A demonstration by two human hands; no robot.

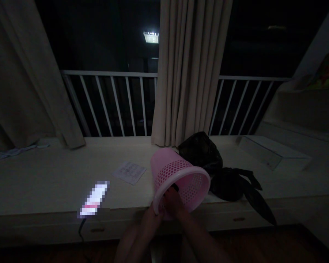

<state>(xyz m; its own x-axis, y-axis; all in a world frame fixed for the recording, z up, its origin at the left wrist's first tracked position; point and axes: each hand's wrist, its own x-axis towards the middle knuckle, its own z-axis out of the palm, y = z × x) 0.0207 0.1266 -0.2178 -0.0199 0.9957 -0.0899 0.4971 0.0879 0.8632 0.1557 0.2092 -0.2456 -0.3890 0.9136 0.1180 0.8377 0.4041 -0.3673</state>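
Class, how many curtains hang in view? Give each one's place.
2: a left curtain at the picture's left edge and a middle curtain behind the pink basket. More may hang outside the view.

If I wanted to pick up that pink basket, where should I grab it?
Probably by the rim, coming from the person's side: the pink basket is tilted with its wide mouth facing that way, and its thick edge invites gripping. A black bag crowds its right side.

basket (161, 160): pink, honeycomb-patterned | bags (200, 151): black | curtain (192, 73): beige | railing (105, 74): white
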